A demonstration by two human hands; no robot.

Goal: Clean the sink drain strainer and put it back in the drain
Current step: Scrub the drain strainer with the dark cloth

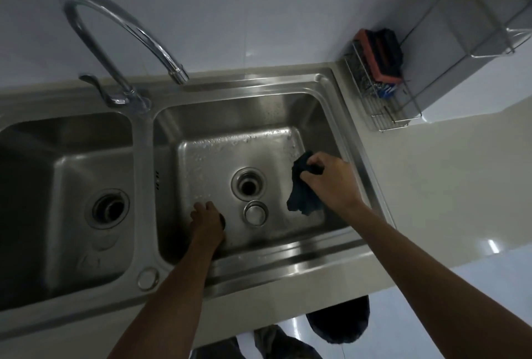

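In the right basin (313, 116) of a steel double sink, the drain hole (248, 184) stands open with nothing in it. Just in front of it a round metal strainer piece (255, 212) lies on the basin floor, untouched. My left hand (206, 219) is palm-down on the floor to its left, fingers curled. A dark rounded edge shows at the hand's right side, and I cannot tell whether the hand grips anything. My right hand (331, 183) is near the basin's right wall, pinching a dark cloth (302, 194) that hangs down from it.
A curved faucet (123, 30) arches over the divider, its spout above the right basin's back edge. The left basin has its own drain (108, 209). A wire rack (383, 99) with sponges (380, 56) stands on the counter at the back right.
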